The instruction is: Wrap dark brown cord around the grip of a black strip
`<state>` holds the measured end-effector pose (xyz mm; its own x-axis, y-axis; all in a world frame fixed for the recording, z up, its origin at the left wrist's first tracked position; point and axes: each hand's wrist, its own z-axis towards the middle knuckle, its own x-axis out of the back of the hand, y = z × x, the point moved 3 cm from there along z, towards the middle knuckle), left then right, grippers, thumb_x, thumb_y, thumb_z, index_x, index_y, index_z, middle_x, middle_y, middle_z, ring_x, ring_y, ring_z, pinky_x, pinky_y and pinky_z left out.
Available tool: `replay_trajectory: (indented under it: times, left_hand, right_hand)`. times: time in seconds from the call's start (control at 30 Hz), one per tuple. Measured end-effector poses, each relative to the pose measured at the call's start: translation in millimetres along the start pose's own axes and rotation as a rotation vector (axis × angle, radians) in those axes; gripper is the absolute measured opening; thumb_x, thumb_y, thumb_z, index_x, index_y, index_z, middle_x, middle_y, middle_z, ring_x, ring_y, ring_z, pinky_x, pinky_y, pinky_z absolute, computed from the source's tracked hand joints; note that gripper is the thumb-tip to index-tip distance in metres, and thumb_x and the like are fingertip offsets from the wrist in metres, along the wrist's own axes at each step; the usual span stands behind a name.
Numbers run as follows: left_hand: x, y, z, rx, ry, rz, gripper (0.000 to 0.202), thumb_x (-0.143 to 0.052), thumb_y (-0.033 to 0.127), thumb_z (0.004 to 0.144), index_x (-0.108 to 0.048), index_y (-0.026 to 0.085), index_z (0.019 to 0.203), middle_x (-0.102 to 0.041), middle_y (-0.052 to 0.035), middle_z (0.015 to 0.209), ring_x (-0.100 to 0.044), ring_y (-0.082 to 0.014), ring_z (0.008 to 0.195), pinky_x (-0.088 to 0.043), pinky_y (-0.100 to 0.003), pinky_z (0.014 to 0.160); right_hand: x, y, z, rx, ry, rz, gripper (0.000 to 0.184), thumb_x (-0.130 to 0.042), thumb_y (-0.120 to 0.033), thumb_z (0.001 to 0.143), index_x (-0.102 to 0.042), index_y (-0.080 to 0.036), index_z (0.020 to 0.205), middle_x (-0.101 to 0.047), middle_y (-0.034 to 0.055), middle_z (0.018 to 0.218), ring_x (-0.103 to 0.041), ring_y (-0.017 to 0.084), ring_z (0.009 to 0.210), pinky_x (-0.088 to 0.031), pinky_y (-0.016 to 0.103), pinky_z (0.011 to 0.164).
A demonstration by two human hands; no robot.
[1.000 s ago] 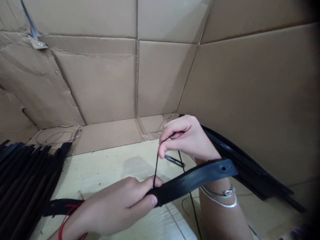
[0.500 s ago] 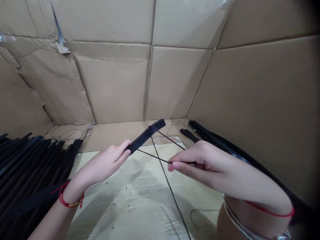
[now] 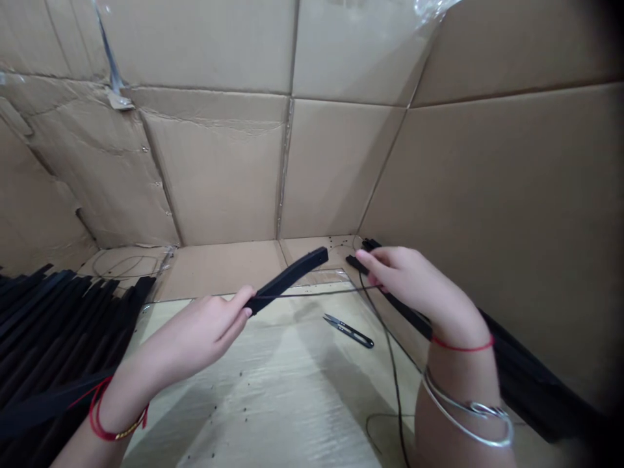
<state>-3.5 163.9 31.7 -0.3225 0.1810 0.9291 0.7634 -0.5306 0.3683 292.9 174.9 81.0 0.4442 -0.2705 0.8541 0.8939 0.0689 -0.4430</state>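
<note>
My left hand point(image 3: 205, 328) is closed around a long flat black strip point(image 3: 287, 278), whose free end points up and to the right over the table. A thin black cord point(image 3: 312, 294) runs taut from that grip across to my right hand point(image 3: 412, 283), which pinches it by the far right corner. From my right hand the cord drops down across the table point(image 3: 394, 383). Small thread snips point(image 3: 348, 329) lie on the pale wooden tabletop point(image 3: 273, 390) between my hands.
A pile of black strips point(image 3: 53, 325) fills the table's left side. More black strips point(image 3: 517, 364) lie along the right cardboard wall. Cardboard panels point(image 3: 224, 169) enclose the back and both sides. Thin wire loops point(image 3: 121, 263) rest on the rear cardboard ledge.
My right hand has pulled the cord up and back toward the far right corner, drawing it taut and level. The snips have come into view. My left hand has kept hold of the strip.
</note>
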Motion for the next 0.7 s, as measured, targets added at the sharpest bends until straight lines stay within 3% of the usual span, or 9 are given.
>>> replay_trajectory:
  times: [0.07, 0.17, 0.23, 0.3, 0.4, 0.5, 0.57, 0.7]
  left_hand:
    - [6.2, -4, -4, 0.052, 0.021, -0.006, 0.041, -0.02, 0.046, 0.1, -0.047, 0.022, 0.119, -0.055, -0.0002, 0.066, -0.054, -0.0193, 0.06, -0.031, -0.029, 0.057]
    - [13.8, -6, -9, 0.086, 0.028, -0.054, 0.042, -0.018, 0.048, 0.1, -0.043, 0.024, 0.123, -0.061, -0.0028, 0.079, -0.059, -0.0211, 0.07, -0.037, -0.031, 0.064]
    - [16.2, -6, -10, 0.081, 0.029, -0.074, 0.041, -0.018, 0.048, 0.1, -0.041, 0.025, 0.124, -0.063, -0.0037, 0.083, -0.06, -0.0215, 0.073, -0.038, -0.033, 0.068]
    - [16.8, -4, -9, 0.07, 0.038, -0.067, 0.04, -0.018, 0.046, 0.1, -0.04, 0.024, 0.126, -0.063, -0.0034, 0.082, -0.06, -0.0218, 0.073, -0.038, -0.033, 0.069]
    - [16.6, -3, -8, 0.061, 0.058, -0.023, 0.038, -0.019, 0.042, 0.101, -0.04, 0.022, 0.126, -0.06, -0.0013, 0.072, -0.059, -0.0214, 0.066, -0.036, -0.031, 0.063]
    - [15.8, -2, -6, 0.058, 0.077, 0.033, 0.036, -0.02, 0.038, 0.1, -0.041, 0.02, 0.123, -0.06, -0.0014, 0.069, -0.059, -0.021, 0.063, -0.034, -0.029, 0.06]
    - [14.3, -3, -4, 0.056, 0.081, 0.073, 0.035, -0.02, 0.037, 0.1, -0.042, 0.019, 0.121, -0.06, -0.0021, 0.068, -0.059, -0.021, 0.061, -0.034, -0.028, 0.058]
    - [7.9, -3, 5, 0.047, 0.093, 0.079, 0.033, -0.021, 0.036, 0.1, -0.043, 0.018, 0.117, -0.06, -0.0029, 0.067, -0.06, -0.0217, 0.06, -0.034, -0.027, 0.056]
  right_hand:
    - [4, -3, -4, 0.021, -0.029, 0.001, 0.043, -0.05, -0.051, 0.091, -0.066, -0.014, 0.074, -0.061, 0.0055, 0.062, -0.053, 0.018, 0.057, -0.038, 0.03, 0.055]
    - [1, -29, -20, 0.156, -0.003, 0.192, 0.035, -0.058, -0.052, 0.087, -0.065, -0.019, 0.098, -0.068, 0.0055, 0.087, -0.06, 0.019, 0.074, -0.043, 0.029, 0.063]
    - [-19, -55, -33, 0.242, -0.21, 0.296, 0.04, -0.062, -0.054, 0.085, -0.065, -0.022, 0.109, -0.067, 0.0069, 0.106, -0.062, 0.021, 0.09, -0.046, 0.029, 0.072]
    - [-45, -81, -43, 0.266, -0.374, 0.335, 0.043, -0.061, -0.056, 0.084, -0.067, -0.021, 0.109, -0.065, 0.0094, 0.113, -0.06, 0.024, 0.1, -0.045, 0.032, 0.078]
    - [-79, -108, -47, 0.279, -0.368, 0.387, 0.041, -0.06, -0.055, 0.086, -0.069, -0.016, 0.094, -0.068, 0.0112, 0.095, -0.061, 0.025, 0.09, -0.042, 0.032, 0.072]
    - [-100, -116, -43, 0.248, -0.317, 0.478, 0.037, -0.057, -0.049, 0.089, -0.065, -0.015, 0.078, -0.064, 0.0059, 0.073, -0.056, 0.018, 0.069, -0.038, 0.029, 0.061]
    - [-106, -116, -41, 0.241, -0.321, 0.594, 0.033, -0.056, -0.043, 0.091, -0.061, -0.015, 0.074, -0.06, 0.0027, 0.067, -0.052, 0.014, 0.062, -0.036, 0.027, 0.058]
    - [-105, -117, -44, 0.234, -0.284, 0.945, 0.018, -0.054, -0.033, 0.091, -0.057, -0.017, 0.083, -0.055, -0.0002, 0.073, -0.049, 0.011, 0.065, -0.037, 0.023, 0.057]
